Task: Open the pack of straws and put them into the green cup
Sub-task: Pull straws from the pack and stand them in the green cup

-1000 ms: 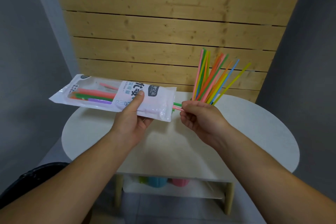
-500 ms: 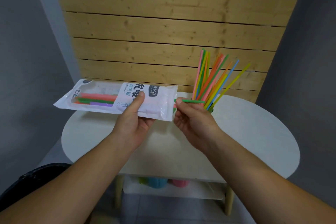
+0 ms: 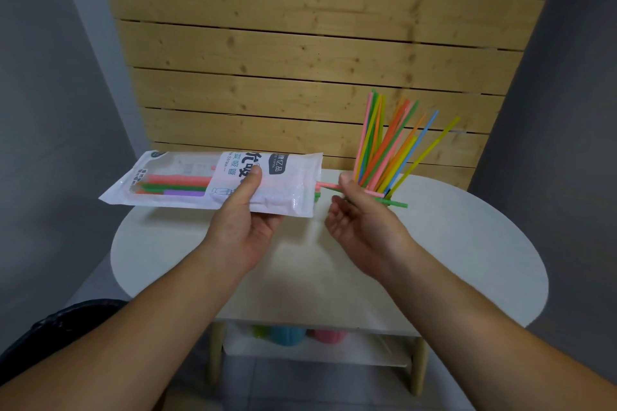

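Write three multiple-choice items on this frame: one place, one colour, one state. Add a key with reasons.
1. The upright straws stand:
A on the floor
B just behind the right hand
C in the person's lap

2. The two straws the right hand pinches are:
A pink and green
B blue and yellow
C purple and white

3. The pack is:
A tucked under an arm
B empty
C held up by the left hand, with straws inside

Key:
1 B, the bundle rises directly beyond the right hand's fingers.
2 A, a pink straw and a green straw run from the pack's end through the pinch.
3 C, the left thumb lies on the pack's front and coloured straws show through it.
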The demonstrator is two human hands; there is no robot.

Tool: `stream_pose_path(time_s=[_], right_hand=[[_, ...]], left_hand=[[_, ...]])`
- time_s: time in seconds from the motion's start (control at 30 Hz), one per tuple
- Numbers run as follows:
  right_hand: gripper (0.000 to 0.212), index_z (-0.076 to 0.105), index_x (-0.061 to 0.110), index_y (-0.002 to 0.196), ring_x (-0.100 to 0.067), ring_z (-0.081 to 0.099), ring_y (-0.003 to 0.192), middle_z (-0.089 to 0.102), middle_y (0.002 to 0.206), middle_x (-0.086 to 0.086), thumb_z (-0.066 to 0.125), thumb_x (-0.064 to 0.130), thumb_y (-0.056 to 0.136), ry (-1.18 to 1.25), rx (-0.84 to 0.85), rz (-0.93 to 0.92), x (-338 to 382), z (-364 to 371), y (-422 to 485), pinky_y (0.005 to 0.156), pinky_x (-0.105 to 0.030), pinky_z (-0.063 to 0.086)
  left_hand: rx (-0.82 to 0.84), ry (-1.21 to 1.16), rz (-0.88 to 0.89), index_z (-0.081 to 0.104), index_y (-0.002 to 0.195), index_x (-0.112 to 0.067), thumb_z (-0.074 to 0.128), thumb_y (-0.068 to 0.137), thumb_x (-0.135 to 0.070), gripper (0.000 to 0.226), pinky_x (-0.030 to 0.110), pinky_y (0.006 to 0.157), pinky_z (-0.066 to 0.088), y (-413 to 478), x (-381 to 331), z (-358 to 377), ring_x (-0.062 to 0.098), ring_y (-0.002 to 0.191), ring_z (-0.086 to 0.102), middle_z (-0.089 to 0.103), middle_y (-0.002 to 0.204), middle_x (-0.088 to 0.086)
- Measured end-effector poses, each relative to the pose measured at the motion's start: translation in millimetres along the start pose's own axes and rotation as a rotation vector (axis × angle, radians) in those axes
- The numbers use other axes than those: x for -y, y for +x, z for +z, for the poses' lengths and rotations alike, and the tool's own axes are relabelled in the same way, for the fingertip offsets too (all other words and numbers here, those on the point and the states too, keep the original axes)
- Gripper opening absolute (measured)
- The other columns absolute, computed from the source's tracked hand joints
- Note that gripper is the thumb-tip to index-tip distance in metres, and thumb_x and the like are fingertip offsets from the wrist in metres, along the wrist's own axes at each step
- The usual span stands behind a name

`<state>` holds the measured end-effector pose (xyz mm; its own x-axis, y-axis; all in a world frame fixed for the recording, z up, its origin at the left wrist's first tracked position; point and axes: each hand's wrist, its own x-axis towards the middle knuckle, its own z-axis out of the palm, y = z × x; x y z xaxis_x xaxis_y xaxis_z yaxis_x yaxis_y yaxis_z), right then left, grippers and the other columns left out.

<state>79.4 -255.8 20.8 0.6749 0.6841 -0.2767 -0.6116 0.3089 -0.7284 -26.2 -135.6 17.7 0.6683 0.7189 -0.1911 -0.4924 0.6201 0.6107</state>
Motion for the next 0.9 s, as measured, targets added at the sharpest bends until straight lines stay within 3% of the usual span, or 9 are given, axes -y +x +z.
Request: stream_pose_path(time_s=[0.27,0.47,0.6,0.77,0.9], right_hand=[[0.008,0.065,0.005,0.098,-0.009,0.057,0.057,0.057,0.067,-0.003,0.066,0.012,0.093,0.005,-0.043,-0.181,-2,9,5,0.059,-0.022,0.055],[0.017,0.065,-0.001,0.095,-0.019,0.073,0.071,0.067,0.085,-0.014,0.059,0.014,0.098,-0.11,-0.011,-0.236,17,1,8,0.072,-0.03,0.063],[0.022,0.062,-0.001,0.093,-0.027,0.076,0.074,0.075,0.077,-0.015,0.055,0.019,0.1,-0.078,-0.024,-0.257,48,-13,8,0.065,-0.032,0.063],[0.017,0.061,0.003,0.086,-0.018,0.074,0.066,0.07,0.069,-0.008,0.057,0.013,0.099,-0.126,-0.143,-0.407,92,-45,7,0.062,-0.025,0.06],[0.011,0.063,0.004,0.084,-0.017,0.068,0.062,0.065,0.073,-0.011,0.064,0.008,0.094,-0.316,-0.263,-0.612,116,-65,1,0.063,-0.023,0.057]], left_hand=[[0.011,0.007,-0.003,0.066,0.115,-0.018,0.068,0.095,-0.014,0.02,0.039,0.077,0.064,0,1,-3,0.019,0.097,0.077,0.079,0.11,0.005],[-0.015,0.01,-0.008,0.067,0.11,-0.017,0.068,0.095,-0.015,0.015,0.04,0.082,0.062,4,-2,-7,0.017,0.095,0.077,0.08,0.107,0.004],[-0.079,-0.002,0.001,0.065,0.109,-0.018,0.07,0.094,-0.016,0.017,0.041,0.082,0.062,8,-6,-11,0.016,0.095,0.077,0.08,0.104,0.003],[-0.103,0.021,0.026,0.064,0.115,-0.019,0.071,0.093,-0.016,0.023,0.041,0.082,0.062,12,-8,-17,0.016,0.096,0.077,0.08,0.107,0.002],[-0.084,0.041,0.013,0.064,0.118,-0.019,0.072,0.093,-0.017,0.026,0.041,0.081,0.062,11,-2,-15,0.016,0.096,0.077,0.08,0.109,0.003]])
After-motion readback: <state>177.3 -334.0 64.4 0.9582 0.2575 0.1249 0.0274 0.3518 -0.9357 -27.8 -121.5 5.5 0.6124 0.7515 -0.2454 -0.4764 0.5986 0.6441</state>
